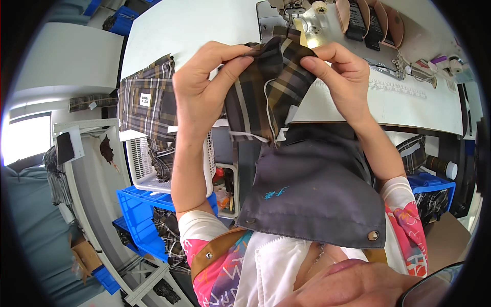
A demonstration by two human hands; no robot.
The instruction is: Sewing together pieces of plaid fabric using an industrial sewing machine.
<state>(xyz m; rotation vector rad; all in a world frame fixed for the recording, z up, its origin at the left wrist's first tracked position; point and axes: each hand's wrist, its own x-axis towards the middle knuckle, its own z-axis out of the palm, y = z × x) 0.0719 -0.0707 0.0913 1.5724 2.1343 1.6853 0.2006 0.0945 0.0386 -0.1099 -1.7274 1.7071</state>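
A brown, black and white plaid fabric piece (246, 105) hangs between my two hands in front of the sewing machine (291, 13). My left hand (204, 77) pinches its upper left edge between thumb and fingers. At the upper right edge, my right hand (340, 71) grips it the same way. A thin white strip runs down the middle of the cloth, and its lower end droops over the table's front edge. Behind the cloth, part of the machine's needle area is hidden.
Left on the white table (169, 30) lies a stack of plaid pieces (148, 110). Below it stand a white basket (138, 163) and a blue crate (138, 215) with plaid cloth. A ruler (396, 88) and brown holders (365, 20) are at the right. A dark apron (317, 189) covers my front.
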